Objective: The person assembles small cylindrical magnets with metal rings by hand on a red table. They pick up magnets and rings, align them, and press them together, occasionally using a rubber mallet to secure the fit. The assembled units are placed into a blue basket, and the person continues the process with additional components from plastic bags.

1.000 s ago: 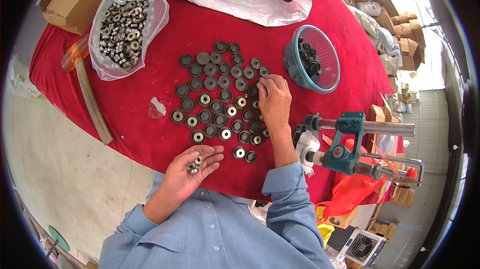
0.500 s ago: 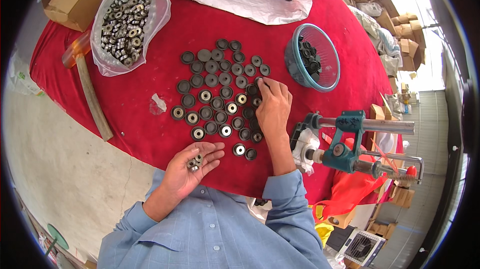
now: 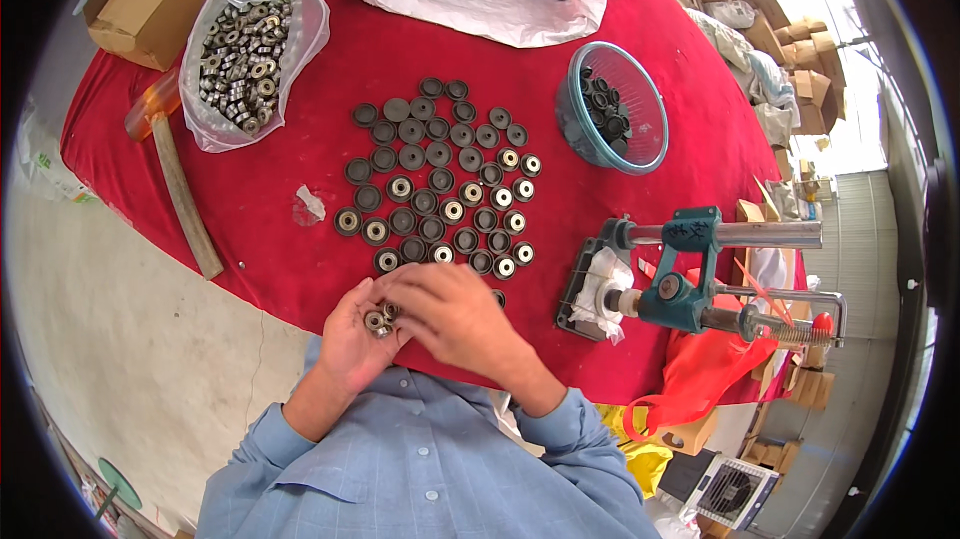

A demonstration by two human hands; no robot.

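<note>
My left hand (image 3: 348, 339) is turned palm up and cupped, holding a few small metal ball bearings (image 3: 376, 323). Over that palm reaches my right hand (image 3: 462, 321), its fingers bent down by the bearings. Those fingers are slightly blurred, and whether they pinch a bearing does not show. Just beyond both hands, round black caps (image 3: 411, 158) lie spread on the red cloth. Several of them, mostly on the near and right sides, have a shiny bearing (image 3: 347, 222) seated in the middle. My right hand partly covers the nearest caps.
A plastic bag of bearings (image 3: 245, 69) stands at the far left, near a hammer (image 3: 184, 189) and a cardboard box (image 3: 165, 4). A white sack (image 3: 570, 14) of black parts lies at the back. At right are a blue basket (image 3: 641, 154) and a green hand press (image 3: 680, 289).
My right hand has come back from the right side of the cap group to my left palm. More bearing-fitted caps now show where it was. The view has shifted slightly.
</note>
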